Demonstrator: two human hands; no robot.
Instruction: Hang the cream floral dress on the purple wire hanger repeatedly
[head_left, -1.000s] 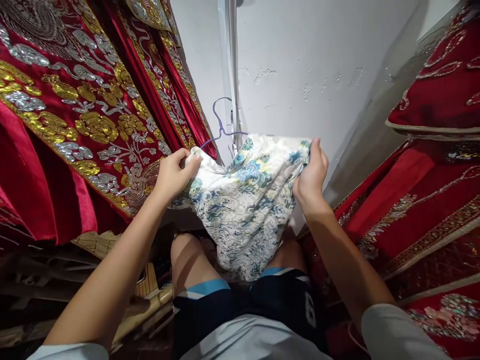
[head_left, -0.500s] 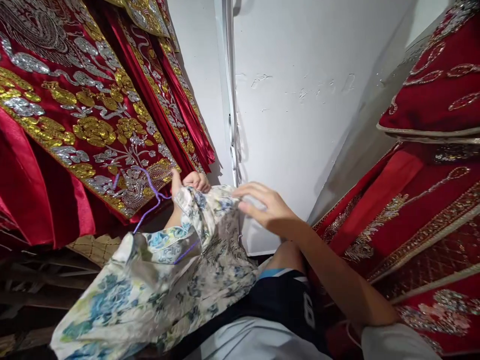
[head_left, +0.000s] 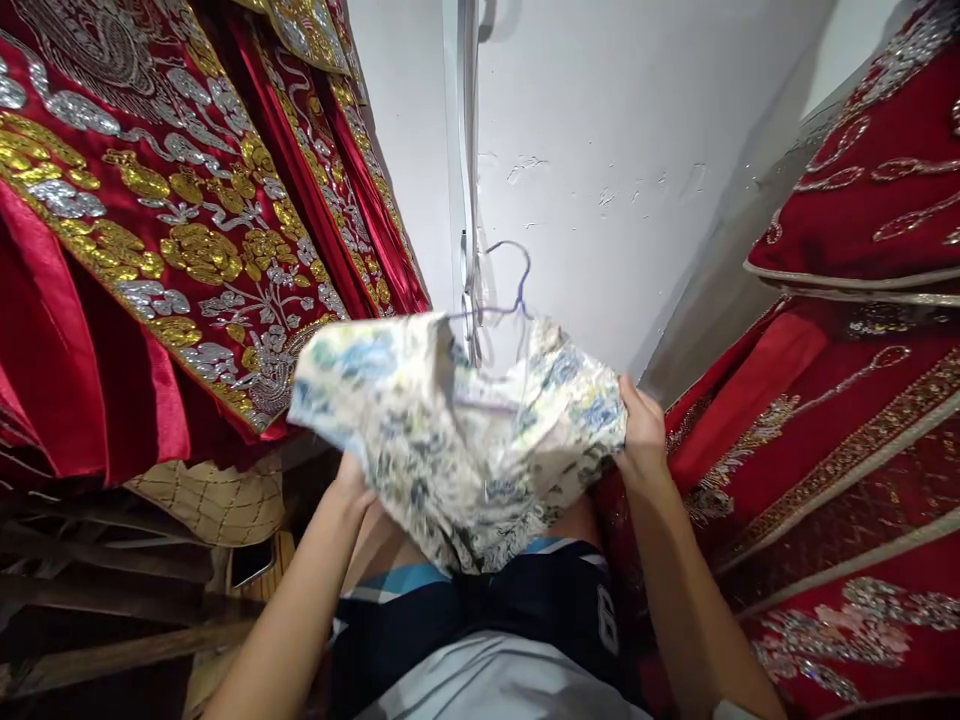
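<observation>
flowered shirt (head_left: 409, 430) on a hanger (head_left: 521, 297), mid-frame
right hand (head_left: 643, 422) clamped on its edge; left hand (head_left: 352, 483) half hidden, grip unclear

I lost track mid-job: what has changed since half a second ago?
The floral shirt and purple hanger moved rightward and up. The right hand moved right, gripping the shirt's edge; the left hand dropped, now mostly hidden by the shirt. Red embroidered garments stayed put.
</observation>
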